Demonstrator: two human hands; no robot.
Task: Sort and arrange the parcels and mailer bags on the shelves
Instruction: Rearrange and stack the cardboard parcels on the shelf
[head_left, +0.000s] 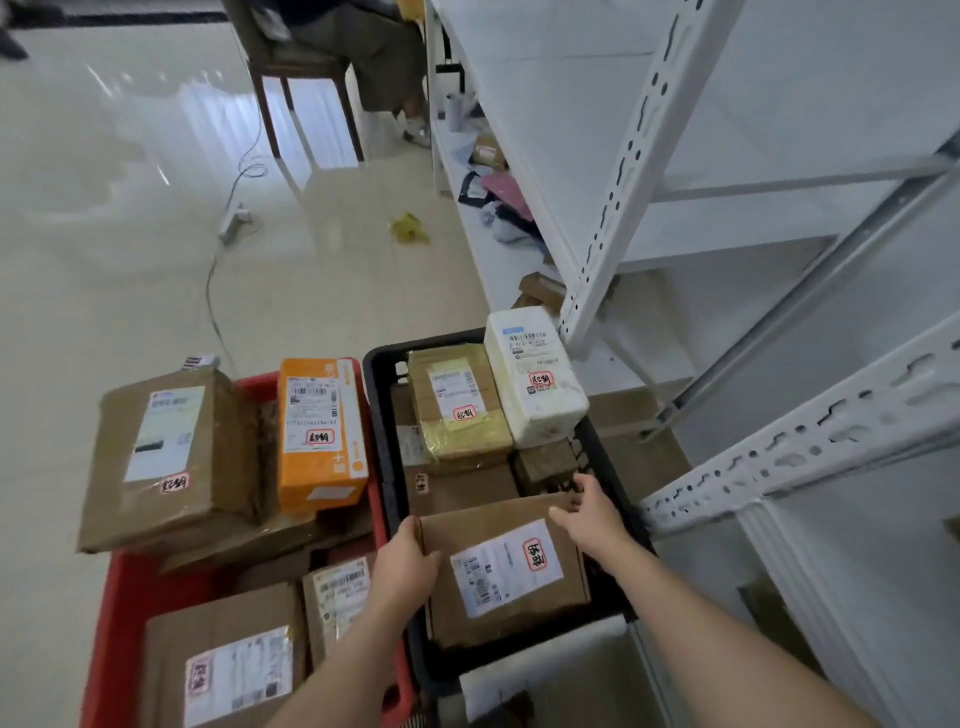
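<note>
1. Hands reach down from the bottom of the view into a black crate (382, 415) that sits on the floor, just beside a red crate (124, 597) on its left and white metal shelving (613, 218) on its right.
2. Both hands take hold of one brown cardboard parcel (498, 566) lying at the near end of the black crate, on top of other boxes.
3. Left hand (402, 564) grips the parcel's left edge, fingers curled around it; right hand (592, 512) grips the far right corner, fingers hooked over the top edge. Holding opposite sides this way probably keeps the box level for lifting out toward a shelf.
4. Parcel looks flat and rectangular, plain cardboard, with a white shipping label on top and a red-bordered handwritten sticker beside it. It sits slightly tilted.
5. Further back in the same crate stand a yellow-taped box (462, 400) and a white foam box (535, 374), each labelled.
6. Red crate holds an orange box (319, 431) standing upright and several brown parcels, stacked loosely as if awaiting sorting.
7. Shelves nearest the hands look bare; a few mailer bags (498, 192) lie on a low shelf further away.
</note>
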